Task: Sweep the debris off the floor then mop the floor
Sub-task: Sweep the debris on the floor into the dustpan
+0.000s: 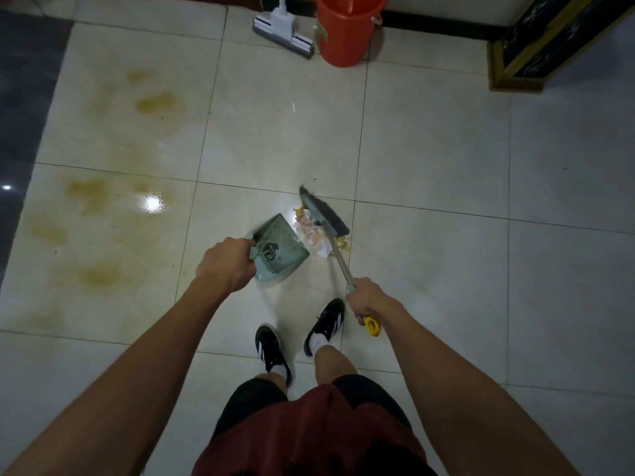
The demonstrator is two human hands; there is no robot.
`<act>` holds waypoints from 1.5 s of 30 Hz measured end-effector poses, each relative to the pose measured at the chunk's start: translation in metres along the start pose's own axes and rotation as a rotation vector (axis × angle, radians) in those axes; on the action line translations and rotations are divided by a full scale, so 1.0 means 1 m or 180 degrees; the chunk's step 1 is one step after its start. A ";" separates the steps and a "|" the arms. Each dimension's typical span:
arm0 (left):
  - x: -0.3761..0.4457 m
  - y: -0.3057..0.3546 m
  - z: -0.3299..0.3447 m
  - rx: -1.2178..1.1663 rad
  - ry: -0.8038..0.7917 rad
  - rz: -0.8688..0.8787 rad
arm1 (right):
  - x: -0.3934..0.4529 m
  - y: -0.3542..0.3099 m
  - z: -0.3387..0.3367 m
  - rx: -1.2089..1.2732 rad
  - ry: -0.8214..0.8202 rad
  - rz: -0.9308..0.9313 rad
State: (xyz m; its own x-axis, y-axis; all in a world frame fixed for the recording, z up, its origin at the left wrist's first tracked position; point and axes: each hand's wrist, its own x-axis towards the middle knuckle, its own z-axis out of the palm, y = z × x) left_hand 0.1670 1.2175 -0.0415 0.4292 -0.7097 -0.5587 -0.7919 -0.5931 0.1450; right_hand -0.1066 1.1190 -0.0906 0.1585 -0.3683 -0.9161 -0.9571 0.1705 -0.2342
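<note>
My left hand (pixel 225 264) is closed around the rear handle of the green dustpan (pixel 276 250), fingers wrapped over the top edge, holding the pan with its open mouth facing away from me and to the right. My right hand (pixel 369 300) is clenched on the metal shaft of the broom (pixel 326 223), near the upper end — the yellow cap (pixel 373 326) of the handle protrudes just below my fist. The shaft runs forward and left from that hand to the broom head, whose dark bristles rest on the floor just beyond the mouth of the dustpan. The debris (pixel 314 231) — pale pink and yellow scraps plus a white paper piece — lies on the tile between the bristles and the lip of the pan, touching both. The floor (pixel 429 149) is glossy light tile with dark grout lines; yellowish stains (pixel 156 103) spread over the tiles to my left. My two black shoes with white stripes (pixel 273 352) stand just behind the pan. At the far wall, a mop (pixel 283 32) with a grey sponge head rests on the floor, just beside an orange bucket (pixel 345 29). A dark framed panel (pixel 546 42) stands at the far right.
</note>
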 end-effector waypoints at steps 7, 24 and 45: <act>-0.020 -0.032 0.018 -0.0036 0.0062 0.0043 | -0.015 -0.007 0.051 0.0228 -0.0247 -0.0121; -0.055 -0.048 0.044 -0.0237 0.0225 0.0137 | -0.060 0.003 0.109 0.1338 -0.0395 -0.0007; -0.100 -0.093 0.035 -0.0587 0.0206 -0.0290 | -0.075 -0.029 0.070 0.2508 0.0306 0.0029</act>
State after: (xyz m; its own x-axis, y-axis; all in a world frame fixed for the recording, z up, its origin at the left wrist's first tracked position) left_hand 0.1823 1.3567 -0.0282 0.5271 -0.6693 -0.5237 -0.6581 -0.7114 0.2466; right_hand -0.0742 1.2053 -0.0383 0.0956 -0.4350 -0.8953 -0.4992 0.7572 -0.4212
